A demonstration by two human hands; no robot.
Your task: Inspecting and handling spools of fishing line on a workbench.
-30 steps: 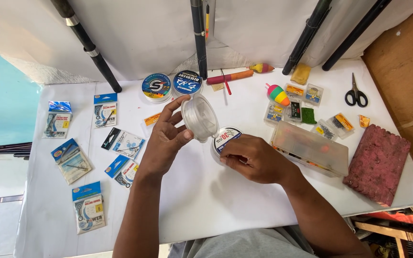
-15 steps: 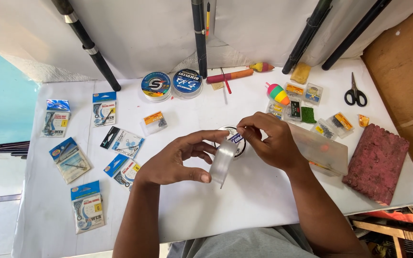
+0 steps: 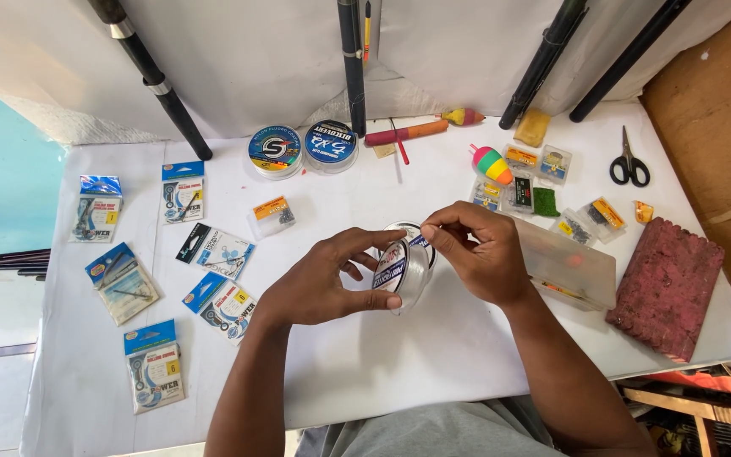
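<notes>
We see six flat hook packs [image 3: 181, 191] with blue tops on the left of the table. Two round spools [image 3: 274, 150] with blue labels sit at the back. Small clear packs [image 3: 553, 161] with yellow labels lie at the right, near a clear box [image 3: 570, 264].

Bright, even daylight — sharp, soft shadows

White counter [image 3: 365, 364] carries: hook packets [image 3: 154, 368] along the left side; two line spools [image 3: 302, 148] at the back; scissors [image 3: 629, 165], striped float [image 3: 491, 164], clear tackle box [image 3: 573, 267] and red foam block [image 3: 666, 288] at right.
</notes>
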